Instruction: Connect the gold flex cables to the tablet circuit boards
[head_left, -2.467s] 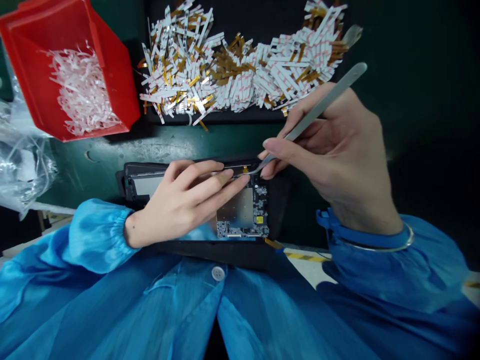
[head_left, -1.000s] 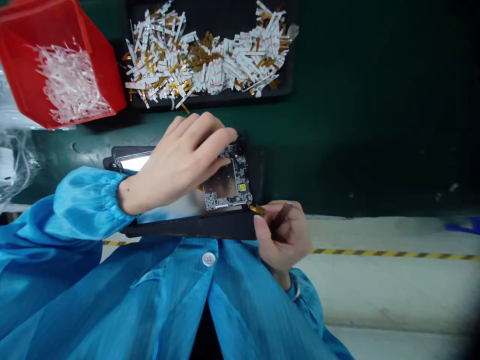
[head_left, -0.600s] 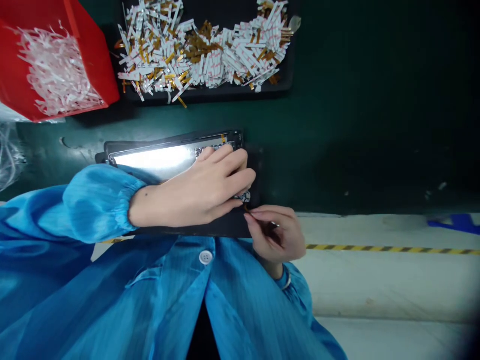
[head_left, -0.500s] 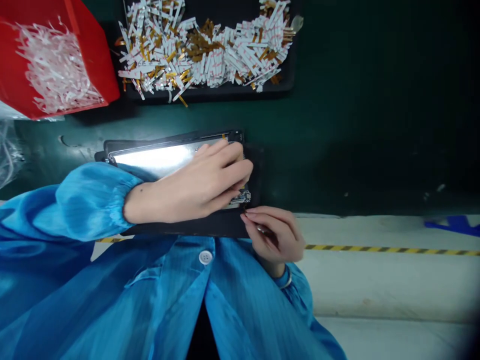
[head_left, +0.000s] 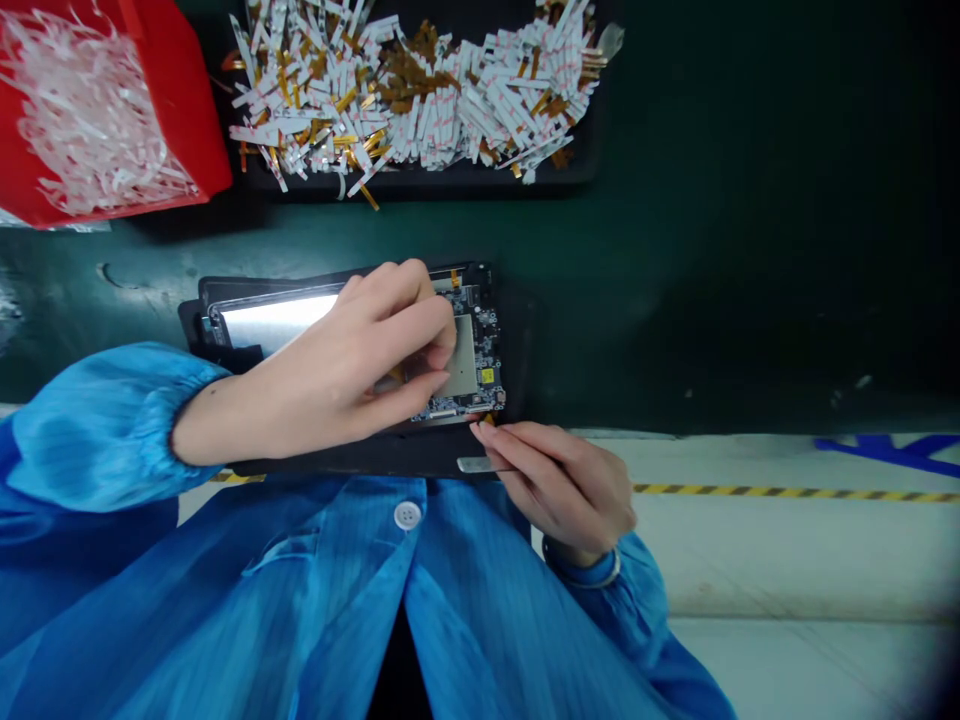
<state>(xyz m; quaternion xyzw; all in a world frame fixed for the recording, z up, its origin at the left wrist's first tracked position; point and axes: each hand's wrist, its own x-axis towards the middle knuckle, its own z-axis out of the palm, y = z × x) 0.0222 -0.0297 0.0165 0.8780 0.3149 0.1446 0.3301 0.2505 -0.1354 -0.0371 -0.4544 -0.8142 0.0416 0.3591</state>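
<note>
An opened tablet (head_left: 285, 318) lies on a black pad (head_left: 330, 455), its shiny metal back at left and a green-grey circuit board (head_left: 491, 345) at right. My left hand (head_left: 360, 360) is over the middle of the tablet, fingers curled in; what they hold, if anything, is hidden. At the board's lower right corner, thumb and fingertips of my right hand (head_left: 562, 480) are pinched against a small orange flex strip (head_left: 490, 418). From under those fingers a flat metal tool (head_left: 474, 465) sticks out to the left; the rest of it is hidden in the hand.
A red bin (head_left: 184, 100) of clear plastic strips stands at the upper left. Beside it, a black tray (head_left: 480, 190) holds a heap of white and orange flex strips (head_left: 442, 120). The dark green table (head_left: 712, 250) ends at a front edge beside my right hand.
My left hand has moved left, uncovering more of the circuit board. My right hand has shifted slightly right, and the flat metal tool now shows below its fingers.
</note>
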